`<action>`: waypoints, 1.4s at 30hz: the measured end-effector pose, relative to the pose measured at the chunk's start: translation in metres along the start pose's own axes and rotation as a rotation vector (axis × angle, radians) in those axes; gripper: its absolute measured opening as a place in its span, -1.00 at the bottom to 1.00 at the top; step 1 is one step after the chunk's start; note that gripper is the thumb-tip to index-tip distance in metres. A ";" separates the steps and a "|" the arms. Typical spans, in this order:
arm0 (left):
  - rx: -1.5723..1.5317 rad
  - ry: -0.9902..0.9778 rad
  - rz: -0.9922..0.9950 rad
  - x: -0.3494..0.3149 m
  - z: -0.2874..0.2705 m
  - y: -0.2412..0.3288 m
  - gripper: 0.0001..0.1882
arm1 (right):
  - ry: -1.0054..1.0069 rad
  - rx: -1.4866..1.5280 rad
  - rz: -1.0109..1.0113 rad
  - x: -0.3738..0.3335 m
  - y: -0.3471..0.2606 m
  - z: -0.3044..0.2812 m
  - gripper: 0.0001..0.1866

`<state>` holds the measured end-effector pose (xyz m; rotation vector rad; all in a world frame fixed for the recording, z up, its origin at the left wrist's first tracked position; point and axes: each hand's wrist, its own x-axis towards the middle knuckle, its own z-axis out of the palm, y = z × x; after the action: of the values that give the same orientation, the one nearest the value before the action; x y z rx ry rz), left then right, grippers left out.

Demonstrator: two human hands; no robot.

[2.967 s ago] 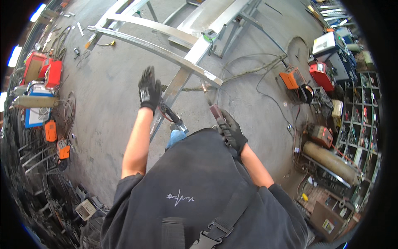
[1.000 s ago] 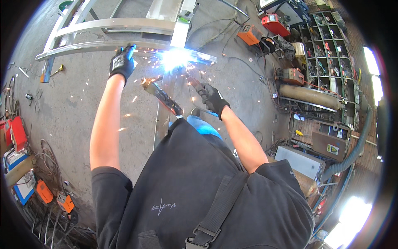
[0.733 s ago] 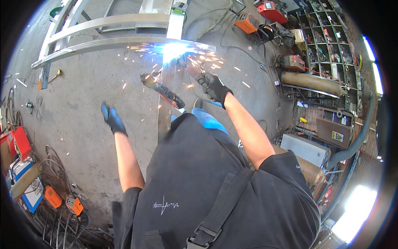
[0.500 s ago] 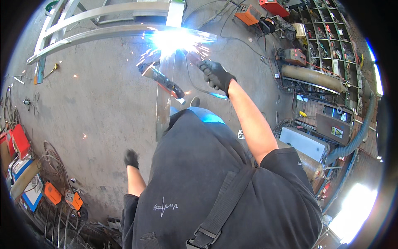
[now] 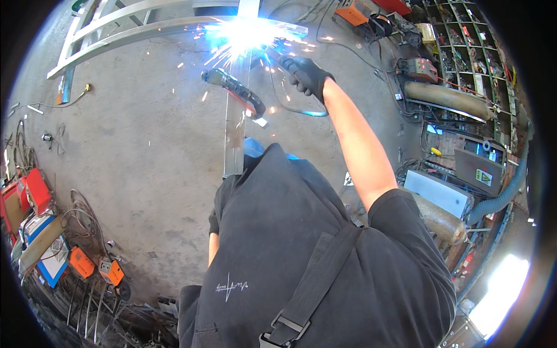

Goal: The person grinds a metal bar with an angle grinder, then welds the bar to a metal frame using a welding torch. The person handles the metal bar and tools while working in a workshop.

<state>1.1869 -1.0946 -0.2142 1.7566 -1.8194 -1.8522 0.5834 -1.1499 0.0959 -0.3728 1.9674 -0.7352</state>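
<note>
My right hand (image 5: 306,75), in a dark glove, is closed around a welding torch whose tip points into a bright blue-white arc. Glare hides most of the torch and the joint, and sparks fly outward. The arc burns where a long metal bar (image 5: 234,133), running toward me, meets the crosswise rail of a metal frame (image 5: 125,39). Across the bar lies a dark and red power tool (image 5: 235,91), which looks like an angle grinder, just nearer than the arc. My left hand (image 5: 213,223), also gloved, hangs low beside my body; the shirt hides its fingers.
A thin cable (image 5: 296,110) loops on the concrete floor below my right hand. Orange machines (image 5: 353,11), a gas cylinder (image 5: 444,100) and shelving with small parts (image 5: 473,52) line the right. Red and orange machines (image 5: 81,262) with coiled cables stand at the lower left.
My left hand has swung inward to the right and is now mostly behind my shirt. The arc and my right hand sit slightly higher and further right in view; the arc still burns.
</note>
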 end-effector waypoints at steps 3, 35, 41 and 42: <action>-0.098 0.090 0.221 0.023 -0.034 0.021 -0.75 | 0.021 0.037 0.019 0.007 0.002 0.001 -0.38; 0.130 0.095 -0.042 0.108 -0.398 0.024 -0.71 | -0.090 0.864 -0.180 -0.047 -0.051 0.420 -0.45; 0.590 0.160 0.292 0.199 -0.422 0.151 -0.49 | -0.210 0.908 -0.232 0.002 -0.187 0.397 -0.43; 0.627 0.184 0.406 0.216 -0.415 0.185 -0.45 | -0.290 1.006 -0.258 0.008 -0.208 0.388 -0.40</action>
<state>1.2635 -1.5799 -0.1037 1.4400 -2.6044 -1.0018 0.9089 -1.4465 0.0866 -0.0957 1.0904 -1.6106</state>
